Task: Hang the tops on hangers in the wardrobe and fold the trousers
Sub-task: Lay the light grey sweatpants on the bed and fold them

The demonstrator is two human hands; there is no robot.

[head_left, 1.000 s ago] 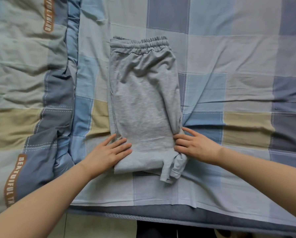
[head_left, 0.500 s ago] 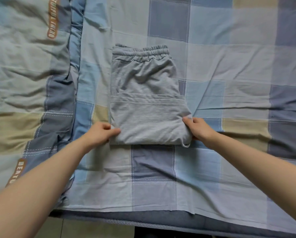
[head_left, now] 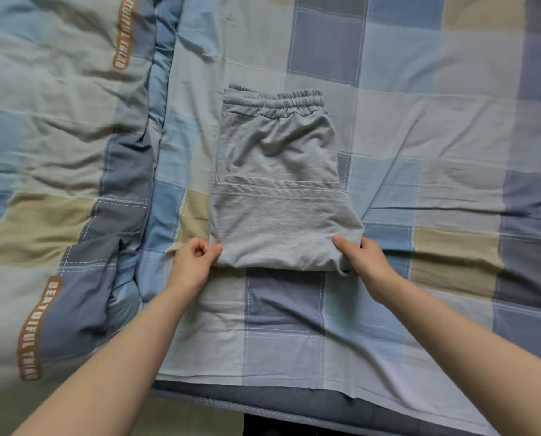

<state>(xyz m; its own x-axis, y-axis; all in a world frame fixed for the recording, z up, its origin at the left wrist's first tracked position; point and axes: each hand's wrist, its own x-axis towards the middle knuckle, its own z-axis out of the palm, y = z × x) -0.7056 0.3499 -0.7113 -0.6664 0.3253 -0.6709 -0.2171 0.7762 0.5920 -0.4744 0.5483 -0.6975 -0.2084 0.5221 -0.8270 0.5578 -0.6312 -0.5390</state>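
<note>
Folded trousers (head_left: 281, 196) now shorter, waistband away, both hands pinching near corners.

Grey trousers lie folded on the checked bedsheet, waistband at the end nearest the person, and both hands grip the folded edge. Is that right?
Not quite. The head view shows the waistband at the far end of the grey trousers, away from the person. The rest holds: they lie folded on the checked bedsheet, and the left hand and right hand grip the near folded edge.
</note>
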